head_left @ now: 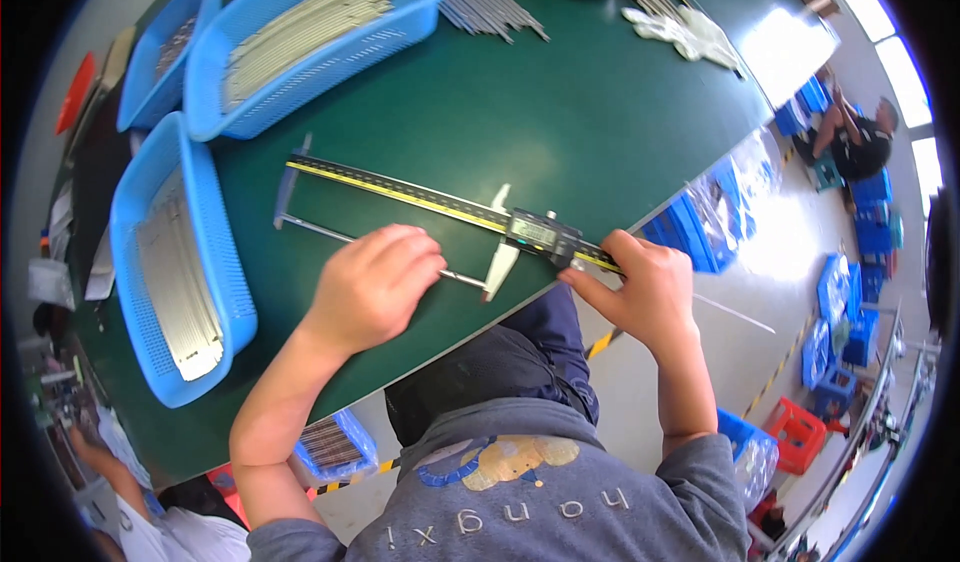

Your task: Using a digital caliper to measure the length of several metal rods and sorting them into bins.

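Green covers the surface [600, 112], and on it lies one long caliper [440, 202], its yellow-edged beam running from upper left to lower right. One thin metal rod [320, 229] lies just below the beam and roughly parallel to it, set between the fixed jaw at the left end and the sliding jaw near the display. Two hands are at work. The left hand [372, 284] rests curled, knuckles up, over the rod's right part, hiding that stretch; whether the fingers pinch the rod cannot be told, though a short bit shows again to its right, touching the sliding jaw. The right hand [645, 287] sits at the beam's lower right end, thumb and fingers pressed together on the slider just beside the display, and covers the beam's tip. Three blue baskets [225, 292] stand along the left and top: one at the left, holding pale rods, one at the top, also filled with pale rods, and a third behind it, cut off by the rim. One loose bundle of grey rods [490, 7] lies near the top edge, partly cut off. White gloves [690, 34] lie further right; their count is hard to make out.
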`<state>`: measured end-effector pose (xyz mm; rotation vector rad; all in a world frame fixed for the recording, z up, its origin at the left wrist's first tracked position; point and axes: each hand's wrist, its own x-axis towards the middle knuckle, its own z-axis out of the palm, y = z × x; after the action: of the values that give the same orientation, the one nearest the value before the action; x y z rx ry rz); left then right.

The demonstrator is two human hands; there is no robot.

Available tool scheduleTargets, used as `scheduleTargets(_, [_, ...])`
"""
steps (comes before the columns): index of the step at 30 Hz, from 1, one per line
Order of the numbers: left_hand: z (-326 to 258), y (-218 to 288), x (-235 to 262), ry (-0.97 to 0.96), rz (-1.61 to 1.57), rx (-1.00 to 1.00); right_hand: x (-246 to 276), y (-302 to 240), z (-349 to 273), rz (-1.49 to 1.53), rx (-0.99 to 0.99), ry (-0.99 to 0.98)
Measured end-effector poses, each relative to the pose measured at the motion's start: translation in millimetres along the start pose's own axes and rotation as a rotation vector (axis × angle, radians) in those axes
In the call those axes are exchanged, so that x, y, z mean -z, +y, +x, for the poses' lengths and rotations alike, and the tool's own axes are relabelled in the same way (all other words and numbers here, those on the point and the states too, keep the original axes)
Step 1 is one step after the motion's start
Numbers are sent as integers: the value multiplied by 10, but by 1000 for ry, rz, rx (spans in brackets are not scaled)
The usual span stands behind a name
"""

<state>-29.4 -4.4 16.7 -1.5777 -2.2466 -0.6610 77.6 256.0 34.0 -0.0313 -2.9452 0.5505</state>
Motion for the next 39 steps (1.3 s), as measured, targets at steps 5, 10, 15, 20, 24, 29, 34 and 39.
scheduleTargets(5, [230,42,316,129,117,-83,-32,55,137,22,16,-50])
scheduleTargets(10, [749,-468,743,225,220,28,-54,36,156,73,4,-43])
scheduleTargets(15, [974,-1528,412,189,280,309,-61,-11,117,69,44,-14])
scheduleTargets(20, [954,-1642,320,-44,92,824,-128,113,72,-15,24,9])
scheduleTargets(24, [585,-1649,524,69,383,716,-129,132,79,12,24,13])
scheduleTargets(29, [-366,-1523,1253,209,502,935,-113,168,90,5,29,29])
scheduleTargets(34, [-1182,-1496,1438,-1,285,1100,-95,124,114,43,15,19])
scheduleTargets(39, [-1232,-1536,1498,-47,133,1072,-57,18,111,72,-51,-24])
